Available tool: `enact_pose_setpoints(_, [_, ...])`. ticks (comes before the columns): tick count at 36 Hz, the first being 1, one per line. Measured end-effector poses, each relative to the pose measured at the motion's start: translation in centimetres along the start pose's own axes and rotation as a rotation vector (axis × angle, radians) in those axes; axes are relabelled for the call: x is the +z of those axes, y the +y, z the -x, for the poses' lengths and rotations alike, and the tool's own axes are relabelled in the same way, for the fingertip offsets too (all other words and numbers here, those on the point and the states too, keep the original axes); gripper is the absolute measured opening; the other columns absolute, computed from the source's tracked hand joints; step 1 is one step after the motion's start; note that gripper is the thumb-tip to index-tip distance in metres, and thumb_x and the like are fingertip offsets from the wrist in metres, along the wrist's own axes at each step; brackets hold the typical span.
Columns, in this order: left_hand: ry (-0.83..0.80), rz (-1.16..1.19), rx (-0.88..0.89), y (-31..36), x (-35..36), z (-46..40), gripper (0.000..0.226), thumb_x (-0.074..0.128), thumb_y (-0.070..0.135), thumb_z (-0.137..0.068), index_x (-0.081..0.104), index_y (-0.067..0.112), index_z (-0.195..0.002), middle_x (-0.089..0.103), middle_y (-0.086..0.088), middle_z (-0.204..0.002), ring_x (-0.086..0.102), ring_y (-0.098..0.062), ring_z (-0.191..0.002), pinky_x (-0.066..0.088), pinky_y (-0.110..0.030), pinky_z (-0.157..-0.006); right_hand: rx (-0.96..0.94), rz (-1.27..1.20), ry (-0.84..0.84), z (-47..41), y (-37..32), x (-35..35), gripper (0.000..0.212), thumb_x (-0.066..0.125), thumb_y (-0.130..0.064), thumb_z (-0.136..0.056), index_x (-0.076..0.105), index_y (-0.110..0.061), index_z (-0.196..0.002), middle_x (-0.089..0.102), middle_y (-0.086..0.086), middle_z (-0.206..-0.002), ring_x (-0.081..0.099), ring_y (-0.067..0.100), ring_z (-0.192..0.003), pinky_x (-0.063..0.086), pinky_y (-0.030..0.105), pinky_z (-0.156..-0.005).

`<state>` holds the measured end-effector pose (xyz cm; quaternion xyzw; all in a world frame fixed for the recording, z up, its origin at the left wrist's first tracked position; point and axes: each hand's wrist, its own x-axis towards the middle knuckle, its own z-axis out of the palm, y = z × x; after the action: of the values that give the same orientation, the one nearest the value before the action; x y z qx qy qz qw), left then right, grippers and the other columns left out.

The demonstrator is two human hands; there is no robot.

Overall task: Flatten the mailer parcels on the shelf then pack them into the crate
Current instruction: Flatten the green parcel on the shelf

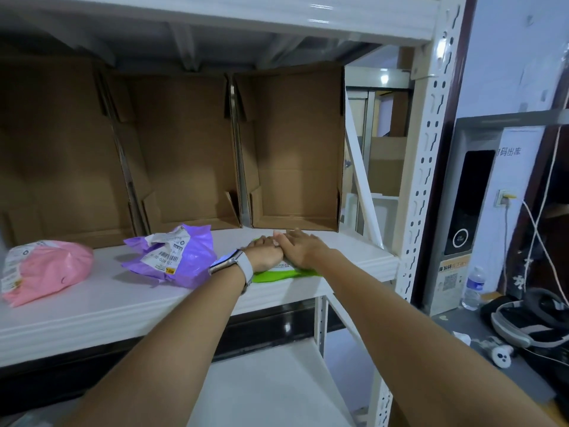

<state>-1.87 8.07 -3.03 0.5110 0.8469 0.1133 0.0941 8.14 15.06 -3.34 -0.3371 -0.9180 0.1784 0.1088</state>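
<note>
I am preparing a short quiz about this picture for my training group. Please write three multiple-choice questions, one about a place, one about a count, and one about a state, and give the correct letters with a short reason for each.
1. Where does the purple mailer lie on the shelf?
A. Between the pink mailer and the green mailer
B. Inside a cardboard box
C. Right of the green one

2. How many mailers are on the shelf?
A. One
B. Three
C. Five

3. What are the hands doing?
A. Hanging idle
B. Lifting the pink mailer
C. Pressing flat on the green mailer

Answers:
1 A: pink is at the left end, green under the hands to the right.
2 B: pink, purple and green show.
3 C: the left hand and right hand lie side by side on it, fingers extended.
</note>
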Motion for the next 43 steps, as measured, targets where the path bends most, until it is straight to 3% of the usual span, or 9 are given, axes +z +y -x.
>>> enact_pose_setpoints(4, [0.118,0.136,0.031,-0.4,-0.5,0.9,0.061,0.028,0.04,-0.099,0.017,0.011,-0.152,0.006,-0.008,-0.162,0.011,-0.025,-0.149,0.015,-0.039,-0.121,-0.005,-0.16,0.088,0.1,0.3,-0.5,0.065,0.009,-0.053,-0.102,0.049,-0.019,-0.142,0.036,0.013,-0.154,0.032,0.028,-0.142,0.023,0.041,-0.114])
enact_pose_setpoints(7, [0.246,0.219,0.115,-1.0,-1.2,2.1,0.072,0.045,0.047,-0.094,0.02,0.012,-0.152,0.008,-0.002,-0.162,0.015,-0.021,-0.149,0.019,-0.035,-0.12,-0.042,-0.227,0.228,0.0,1.2,-1.4,0.066,0.018,-0.055,-0.101,0.045,-0.015,-0.144,0.04,0.012,-0.152,0.034,0.027,-0.142,0.024,0.036,-0.114])
enact_pose_setpoints(9, [0.177,0.166,0.155,-1.3,-1.8,2.9,0.081,0.051,0.053,-0.09,0.017,0.014,-0.153,0.005,0.001,-0.163,0.012,-0.018,-0.149,0.016,-0.03,-0.119,-0.084,-0.123,0.192,0.1,1.8,-1.9,0.066,0.017,-0.055,-0.101,0.04,-0.014,-0.148,0.037,0.011,-0.154,0.032,0.026,-0.143,0.022,0.036,-0.115])
enact_pose_setpoints(12, [0.109,0.094,0.116,-1.1,-1.8,2.8,0.076,0.039,0.052,-0.095,0.012,0.013,-0.153,0.003,0.0,-0.163,0.008,-0.018,-0.15,0.011,-0.029,-0.119,-0.12,-0.001,0.142,0.6,2.0,-1.8,0.061,0.015,-0.049,-0.103,0.037,-0.013,-0.148,0.033,0.011,-0.156,0.028,0.025,-0.144,0.022,0.036,-0.115])
enact_pose_setpoints(15, [0.1,0.038,0.074,-0.8,-0.4,2.2,0.065,0.022,0.043,-0.097,0.02,0.006,-0.151,0.014,-0.012,-0.161,0.018,-0.025,-0.147,0.018,-0.04,-0.12,-0.161,0.006,0.105,1.1,0.6,-0.6,0.055,0.017,-0.039,-0.106,0.038,-0.009,-0.147,0.036,0.013,-0.154,0.029,0.024,-0.144,0.023,0.035,-0.114])
enact_pose_setpoints(19, [0.146,-0.062,0.089,-1.3,1.8,0.8,0.054,0.026,0.017,-0.1,0.017,-0.008,-0.147,0.026,-0.027,-0.151,0.028,-0.038,-0.14,0.021,-0.042,-0.118,-0.13,-0.039,0.08,0.4,0.0,0.9,0.058,0.011,-0.045,-0.104,0.038,-0.02,-0.148,0.034,0.005,-0.156,0.025,0.019,-0.145,0.021,0.039,-0.118])
enact_pose_setpoints(24, [0.143,-0.226,0.132,-0.8,1.9,1.0,0.06,0.032,0.031,-0.1,0.014,0.002,-0.15,0.023,-0.018,-0.155,0.026,-0.031,-0.142,0.023,-0.04,-0.118,-0.113,0.012,0.081,0.5,0.2,1.1,0.06,0.009,-0.048,-0.103,0.034,-0.022,-0.15,0.03,0.002,-0.158,0.026,0.019,-0.145,0.021,0.038,-0.118])
enact_pose_setpoints(32, [0.13,-0.127,0.066,-0.6,1.6,0.8,0.055,0.026,0.035,-0.099,0.028,0.008,-0.147,0.033,-0.013,-0.152,0.034,-0.026,-0.138,0.028,-0.041,-0.116,-0.148,0.076,0.074,0.4,0.1,0.9,0.055,0.011,-0.038,-0.105,0.038,-0.015,-0.148,0.039,0.007,-0.153,0.033,0.021,-0.14,0.026,0.032,-0.113])
enact_pose_setpoints(43, [0.121,-0.084,0.051,-1.3,2.0,0.4,0.059,0.024,0.034,-0.099,0.016,0.006,-0.151,0.019,-0.012,-0.159,0.02,-0.028,-0.146,0.018,-0.044,-0.12,-0.109,-0.005,0.055,0.4,-0.1,0.9,0.054,0.013,-0.039,-0.105,0.033,-0.018,-0.149,0.033,0.004,-0.156,0.028,0.02,-0.143,0.023,0.036,-0.115])
